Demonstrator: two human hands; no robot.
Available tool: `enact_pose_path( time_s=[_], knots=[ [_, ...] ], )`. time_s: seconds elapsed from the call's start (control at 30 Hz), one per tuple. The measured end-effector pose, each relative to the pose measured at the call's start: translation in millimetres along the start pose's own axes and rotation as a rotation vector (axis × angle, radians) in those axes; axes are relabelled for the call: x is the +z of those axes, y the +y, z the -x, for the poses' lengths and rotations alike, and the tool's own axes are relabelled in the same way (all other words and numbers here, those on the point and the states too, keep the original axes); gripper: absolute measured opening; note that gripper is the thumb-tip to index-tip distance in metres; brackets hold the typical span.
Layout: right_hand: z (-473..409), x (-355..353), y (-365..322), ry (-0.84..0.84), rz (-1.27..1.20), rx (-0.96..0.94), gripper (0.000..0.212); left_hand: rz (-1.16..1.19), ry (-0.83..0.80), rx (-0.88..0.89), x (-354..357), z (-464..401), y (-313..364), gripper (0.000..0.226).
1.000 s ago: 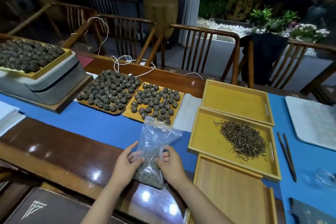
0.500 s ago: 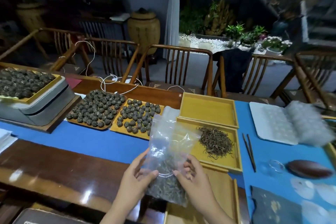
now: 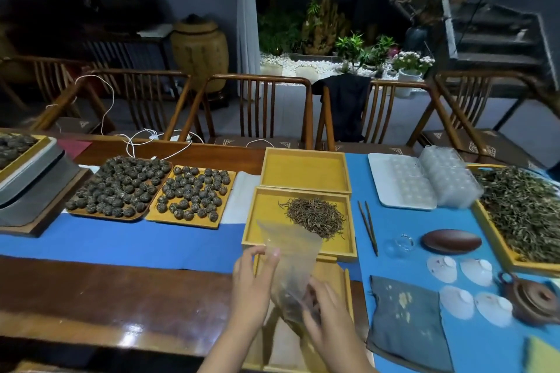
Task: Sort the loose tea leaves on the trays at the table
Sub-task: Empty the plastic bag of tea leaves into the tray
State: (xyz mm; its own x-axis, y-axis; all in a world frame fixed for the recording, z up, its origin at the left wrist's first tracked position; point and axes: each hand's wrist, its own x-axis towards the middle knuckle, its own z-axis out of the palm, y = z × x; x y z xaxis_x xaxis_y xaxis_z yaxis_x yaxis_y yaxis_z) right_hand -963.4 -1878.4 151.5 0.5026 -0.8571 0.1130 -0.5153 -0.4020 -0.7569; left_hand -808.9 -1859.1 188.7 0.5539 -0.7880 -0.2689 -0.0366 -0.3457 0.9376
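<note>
Over the near tray [image 3: 344, 281], both hands grip the clear bag [image 3: 292, 254]: left hand [image 3: 251, 288], right hand [image 3: 325, 315]

The plastic bag [image 3: 291, 254] in the grip was clear, with dark leaves at its bottom. Just beyond it the tray [image 3: 263, 221] was yellow, its loose tea [image 3: 315, 216] dark brown. Left of the grip the table runner [image 3: 136, 242] was plain blue; to the right lay a grey cloth [image 3: 406, 321] flecked with yellow.
</note>
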Motion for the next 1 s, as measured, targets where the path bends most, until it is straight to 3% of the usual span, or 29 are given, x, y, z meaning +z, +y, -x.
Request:
enact_pose_path(
  time_s=[0.17, 0.27, 0.37, 0.5, 0.6, 0.73, 0.8, 0.93, 1.0],
  knots=[
    [13, 4, 20, -0.074, 0.291, -0.120, 0.038, -0.074, 0.025, -0.143, 14, -17, 32, 0.075],
    [18, 1, 27, -0.076, 0.370, -0.175, 0.048, -0.171, -0.013, -0.195, 16, -41, 36, 0.065],
    [20, -4, 28, -0.089, 0.382, -0.183, 0.063, -0.174, -0.043, -0.188, 15, -52, 27, 0.041],
    [22, -11, 33, -0.155, 0.394, -0.181, 0.059, -0.125, -0.071, -0.164, 16, -46, 19, 0.042],
    [28, -23, 37, -0.142, 0.202, 0.009, 0.050, -0.084, -0.170, -0.001, 17, -33, 21, 0.044],
    [3, -57, 34, 0.231, -0.270, 0.149, 0.037, -0.052, -0.289, 0.154, 13, -20, 22, 0.028],
    [-22, -77, 26, 0.292, -0.375, 0.166, 0.036, -0.074, -0.313, 0.179, 13, -17, 23, 0.026],
    [-61, -87, 4, -0.060, -0.274, 0.148, 0.035, -0.047, -0.299, 0.240, 16, -13, 25, 0.024],
    [-65, -74, -1, -0.135, -0.238, 0.167, 0.044, -0.012, -0.296, 0.249, 18, -12, 23, 0.022]
  ],
)
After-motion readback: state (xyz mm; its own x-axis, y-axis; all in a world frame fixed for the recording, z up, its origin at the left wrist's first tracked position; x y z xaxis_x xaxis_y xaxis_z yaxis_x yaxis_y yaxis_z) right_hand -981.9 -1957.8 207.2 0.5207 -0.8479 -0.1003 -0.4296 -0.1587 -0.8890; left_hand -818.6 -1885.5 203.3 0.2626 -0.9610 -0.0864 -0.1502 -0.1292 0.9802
